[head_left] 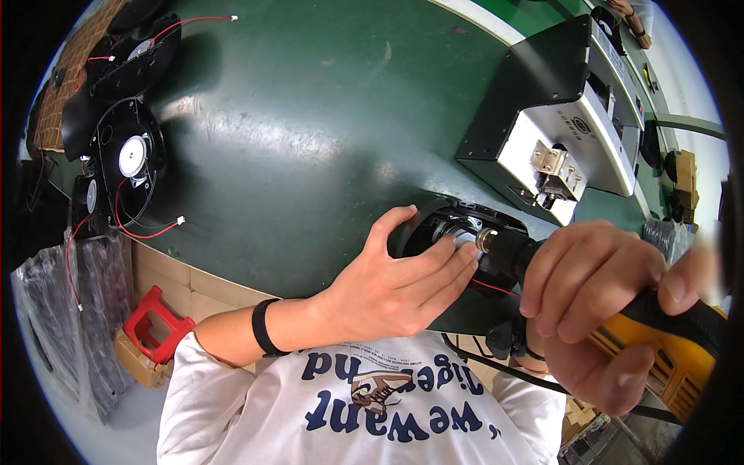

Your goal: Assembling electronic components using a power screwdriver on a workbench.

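Observation:
My right hand [597, 302] grips a yellow and black electric screwdriver [659, 349], its fingers wrapped round the black front part. The tool lies nearly level and its metal tip [486, 239] points left, into a black speaker housing [418, 239] near the table's front edge. Across that housing reaches my left hand [411, 291], thumb on the rim and fingertips bunched beside the tip. A speaker shows partly under those fingers; they cover the exact contact point. From the housing a red wire [494, 288] runs out toward the right hand.
Beyond the tool stands a black and white box-shaped machine [535, 132] with a metal mechanism. More black speaker housings [132, 155] with red wires lie along the green table's [310, 101] left edge. A red stool [155, 325] is below; another person's hand [624, 8] shows far right.

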The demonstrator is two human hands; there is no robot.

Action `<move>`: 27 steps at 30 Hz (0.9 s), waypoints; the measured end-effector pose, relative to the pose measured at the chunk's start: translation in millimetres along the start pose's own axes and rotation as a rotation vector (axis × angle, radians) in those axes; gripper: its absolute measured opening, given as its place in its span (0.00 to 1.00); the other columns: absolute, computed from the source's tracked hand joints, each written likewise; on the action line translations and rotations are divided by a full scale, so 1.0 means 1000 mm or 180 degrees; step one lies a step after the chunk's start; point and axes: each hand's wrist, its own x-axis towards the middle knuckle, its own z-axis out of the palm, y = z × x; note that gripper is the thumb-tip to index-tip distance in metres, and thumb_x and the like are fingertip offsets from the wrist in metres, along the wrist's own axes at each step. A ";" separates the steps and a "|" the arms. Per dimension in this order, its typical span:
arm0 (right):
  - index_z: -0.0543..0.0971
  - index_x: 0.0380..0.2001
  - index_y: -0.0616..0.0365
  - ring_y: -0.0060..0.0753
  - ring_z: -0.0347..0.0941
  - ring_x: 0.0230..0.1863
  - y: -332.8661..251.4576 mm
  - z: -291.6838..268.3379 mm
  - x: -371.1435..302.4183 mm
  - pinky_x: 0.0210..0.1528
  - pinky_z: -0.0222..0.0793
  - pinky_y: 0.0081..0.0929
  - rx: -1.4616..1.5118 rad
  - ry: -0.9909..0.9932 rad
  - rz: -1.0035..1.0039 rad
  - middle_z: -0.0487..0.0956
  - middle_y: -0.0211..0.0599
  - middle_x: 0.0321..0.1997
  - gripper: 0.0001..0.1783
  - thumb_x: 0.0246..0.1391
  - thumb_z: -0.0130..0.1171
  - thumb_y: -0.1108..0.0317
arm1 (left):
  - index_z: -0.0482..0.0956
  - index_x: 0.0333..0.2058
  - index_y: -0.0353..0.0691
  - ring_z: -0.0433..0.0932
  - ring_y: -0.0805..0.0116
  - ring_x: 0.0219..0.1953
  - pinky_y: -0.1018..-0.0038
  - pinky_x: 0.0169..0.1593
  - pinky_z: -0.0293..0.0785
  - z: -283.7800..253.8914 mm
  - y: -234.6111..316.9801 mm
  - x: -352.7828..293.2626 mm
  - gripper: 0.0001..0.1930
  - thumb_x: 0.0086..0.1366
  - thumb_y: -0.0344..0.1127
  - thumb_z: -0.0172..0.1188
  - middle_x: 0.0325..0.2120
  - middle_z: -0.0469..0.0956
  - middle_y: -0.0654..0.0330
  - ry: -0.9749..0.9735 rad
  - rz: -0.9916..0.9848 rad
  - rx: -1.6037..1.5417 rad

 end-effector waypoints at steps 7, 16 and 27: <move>0.61 0.53 0.50 0.24 0.67 0.13 0.004 0.008 0.004 0.21 0.73 0.23 -0.0052 -0.0081 0.0156 0.72 0.28 0.18 0.25 0.63 0.62 0.55 | 0.85 0.43 0.39 0.77 0.72 0.53 0.41 0.57 0.72 -0.001 0.000 -0.001 0.12 0.61 0.33 0.61 0.49 0.82 0.63 -0.0053 -0.0023 -0.0030; 0.60 0.51 0.50 0.25 0.67 0.15 -0.003 0.000 0.001 0.21 0.72 0.25 -0.0127 -0.0177 0.0335 0.72 0.30 0.19 0.24 0.64 0.62 0.56 | 0.85 0.43 0.39 0.77 0.72 0.54 0.41 0.58 0.71 0.000 -0.001 -0.001 0.13 0.61 0.33 0.61 0.50 0.82 0.62 -0.0070 -0.0007 -0.0018; 0.59 0.48 0.51 0.27 0.68 0.16 0.005 0.003 0.013 0.22 0.71 0.28 -0.0235 -0.0276 0.0566 0.72 0.32 0.20 0.23 0.65 0.62 0.56 | 0.86 0.42 0.39 0.77 0.66 0.53 0.40 0.56 0.70 -0.001 0.000 0.000 0.12 0.59 0.33 0.62 0.49 0.81 0.60 -0.0011 -0.0093 -0.0126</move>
